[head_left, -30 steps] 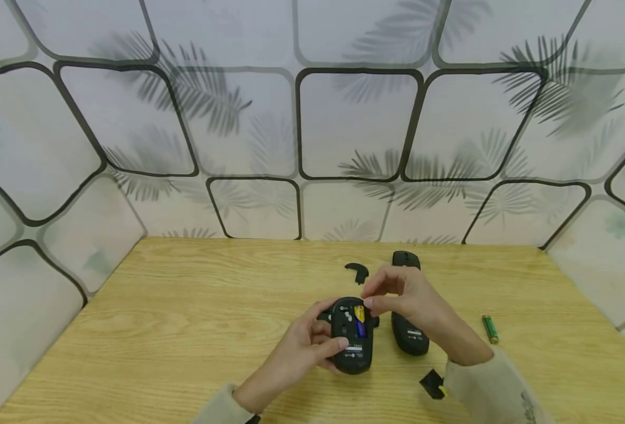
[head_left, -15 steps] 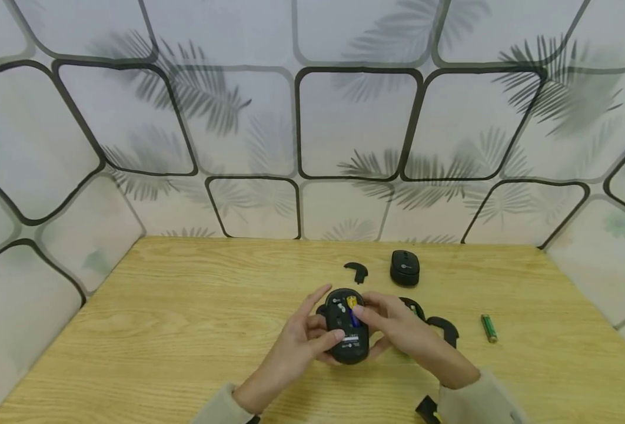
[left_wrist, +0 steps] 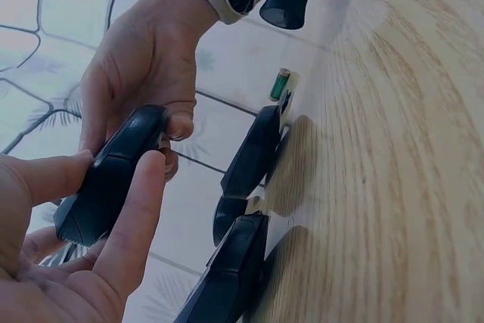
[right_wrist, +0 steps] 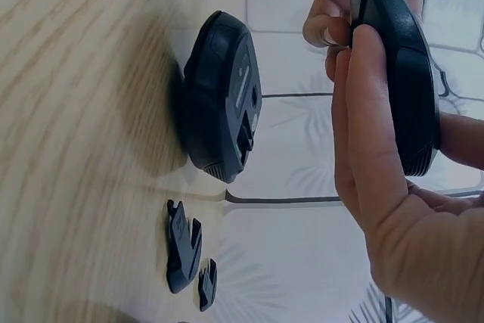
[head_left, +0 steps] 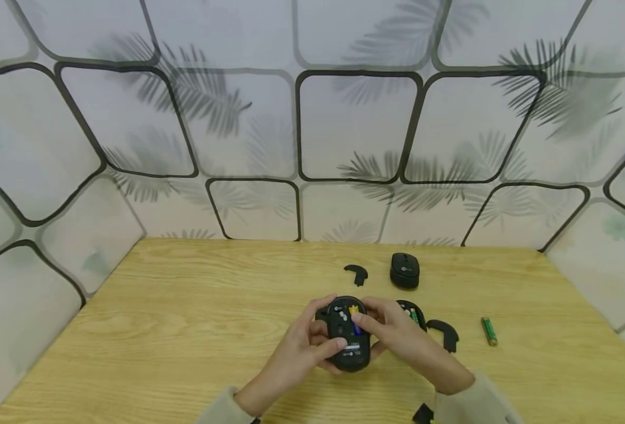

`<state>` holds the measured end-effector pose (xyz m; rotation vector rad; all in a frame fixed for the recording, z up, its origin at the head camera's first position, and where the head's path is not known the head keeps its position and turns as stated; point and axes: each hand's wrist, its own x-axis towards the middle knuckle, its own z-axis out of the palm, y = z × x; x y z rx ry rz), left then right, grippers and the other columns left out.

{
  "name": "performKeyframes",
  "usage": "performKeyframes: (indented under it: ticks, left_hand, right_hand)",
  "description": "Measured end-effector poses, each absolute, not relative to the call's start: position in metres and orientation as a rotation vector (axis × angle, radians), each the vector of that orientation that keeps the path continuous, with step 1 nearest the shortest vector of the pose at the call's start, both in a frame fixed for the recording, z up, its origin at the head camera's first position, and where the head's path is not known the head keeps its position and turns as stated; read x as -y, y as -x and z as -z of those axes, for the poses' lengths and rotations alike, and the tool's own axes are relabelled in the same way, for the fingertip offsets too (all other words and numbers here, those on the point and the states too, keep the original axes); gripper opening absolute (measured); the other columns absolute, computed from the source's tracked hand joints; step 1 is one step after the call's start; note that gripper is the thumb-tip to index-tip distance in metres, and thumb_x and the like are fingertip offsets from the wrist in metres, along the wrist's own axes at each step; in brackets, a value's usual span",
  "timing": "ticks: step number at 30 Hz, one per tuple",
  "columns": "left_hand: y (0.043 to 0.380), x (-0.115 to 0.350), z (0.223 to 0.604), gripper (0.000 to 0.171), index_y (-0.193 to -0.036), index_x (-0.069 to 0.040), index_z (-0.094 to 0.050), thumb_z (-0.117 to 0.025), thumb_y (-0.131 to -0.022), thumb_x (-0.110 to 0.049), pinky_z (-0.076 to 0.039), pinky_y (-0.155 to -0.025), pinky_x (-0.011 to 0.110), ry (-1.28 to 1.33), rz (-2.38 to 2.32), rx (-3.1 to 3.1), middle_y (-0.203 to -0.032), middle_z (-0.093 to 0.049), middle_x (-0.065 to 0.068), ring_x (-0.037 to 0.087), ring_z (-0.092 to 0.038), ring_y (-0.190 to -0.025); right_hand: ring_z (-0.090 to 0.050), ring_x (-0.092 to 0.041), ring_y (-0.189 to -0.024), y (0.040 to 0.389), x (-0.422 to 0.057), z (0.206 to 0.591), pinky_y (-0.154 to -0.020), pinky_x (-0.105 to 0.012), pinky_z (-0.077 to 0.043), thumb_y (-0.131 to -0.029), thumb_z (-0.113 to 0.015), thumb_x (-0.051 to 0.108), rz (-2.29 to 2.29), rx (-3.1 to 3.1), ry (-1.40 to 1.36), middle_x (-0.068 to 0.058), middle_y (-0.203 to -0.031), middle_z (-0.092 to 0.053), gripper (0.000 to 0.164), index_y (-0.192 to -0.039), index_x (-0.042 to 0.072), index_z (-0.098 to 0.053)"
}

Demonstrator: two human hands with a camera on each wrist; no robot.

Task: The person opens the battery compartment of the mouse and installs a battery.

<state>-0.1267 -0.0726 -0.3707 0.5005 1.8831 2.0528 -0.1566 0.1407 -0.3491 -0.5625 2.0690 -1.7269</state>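
Note:
A black computer mouse (head_left: 351, 356) is held underside up, its battery bay showing a yellow-and-purple battery (head_left: 357, 328). My left hand (head_left: 304, 344) grips its left side, thumb across the underside. On the other side, my right hand (head_left: 399, 333) holds the mouse with the thumb on the battery and fingers along the edge. In the right wrist view the mouse (right_wrist: 397, 73) sits between the right thumb and fingers. The left wrist view has the mouse (left_wrist: 113, 175) between both hands. Whether the battery is fully seated cannot be seen under the thumb.
Partly behind the right hand lies a second upturned mouse (head_left: 412, 312) with a green battery inside. Beside it is a black battery cover (head_left: 446, 334); a smaller cover (head_left: 358, 274) lies farther back. An upright mouse (head_left: 405, 271) and loose green battery (head_left: 489, 331) are on the wooden table (head_left: 185, 330).
My right hand has come down from the bay's upper end; its thumb now rests on the battery and its fingers are on the mouse's side. The left hand keeps its grip.

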Motion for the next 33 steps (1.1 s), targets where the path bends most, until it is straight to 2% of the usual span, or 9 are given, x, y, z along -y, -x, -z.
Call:
performKeyframes:
  ticks: [9, 16, 21, 29, 33]
  left_hand:
    - [0.126, 0.073, 0.369, 0.068, -0.154, -0.008, -0.037, -0.067, -0.095, 0.004, -0.065, -0.064, 0.039, -0.523, -1.993, -2.015, -0.095, -0.061, 0.013, 0.023, -0.068, -0.086]
    - [0.126, 0.072, 0.37, 0.067, -0.155, -0.005, -0.034, -0.066, -0.096, 0.003, -0.065, -0.064, 0.038, -0.534, -2.001, -1.964, -0.094, -0.062, 0.013, 0.025, -0.069, -0.088]
    - [0.128, 0.074, 0.369, 0.068, -0.155, -0.008, -0.035, -0.067, -0.096, 0.001, -0.065, -0.065, 0.04, -0.533, -1.979, -1.991, -0.094, -0.063, 0.012, 0.022, -0.068, -0.087]
    - [0.143, 0.083, 0.363, 0.065, -0.155, -0.007, -0.034, -0.064, -0.098, 0.002, -0.065, -0.065, 0.04, -0.666, -1.926, -2.071, -0.096, -0.068, 0.015, 0.032, -0.07, -0.092]
    - [0.154, 0.088, 0.362, 0.067, -0.157, -0.008, -0.033, -0.063, -0.099, 0.002, -0.065, -0.068, 0.045, -0.673, -1.915, -2.089, -0.098, -0.068, 0.017, 0.032, -0.071, -0.089]
  right_hand:
    - [-0.068, -0.023, -0.086, 0.154, -0.135, 0.35, -0.06, -0.037, -0.064, -0.106, -0.053, 0.009, 1.754, -2.078, 0.544, -0.012, -0.099, -0.066, 0.034, -0.128, -0.017, -0.051]
    - [-0.069, -0.026, -0.092, 0.154, -0.138, 0.349, -0.06, -0.034, -0.064, -0.105, -0.049, 0.008, 1.736, -2.039, 0.531, -0.015, -0.109, -0.065, 0.036, -0.132, -0.017, -0.05]
    - [-0.068, -0.027, -0.096, 0.157, -0.137, 0.346, -0.062, -0.037, -0.065, -0.102, -0.048, 0.004, 1.712, -2.047, 0.572, -0.018, -0.115, -0.063, 0.038, -0.134, -0.017, -0.048]
    - [-0.069, -0.03, -0.095, 0.166, -0.128, 0.339, -0.063, -0.04, -0.065, -0.105, -0.046, 0.005, 1.679, -2.15, 0.579, -0.023, -0.118, -0.062, 0.038, -0.138, -0.015, -0.045]
    - [-0.069, -0.029, -0.093, 0.176, -0.123, 0.337, -0.061, -0.041, -0.065, -0.105, -0.047, 0.005, 1.686, -2.177, 0.554, -0.025, -0.122, -0.059, 0.041, -0.141, -0.014, -0.043]
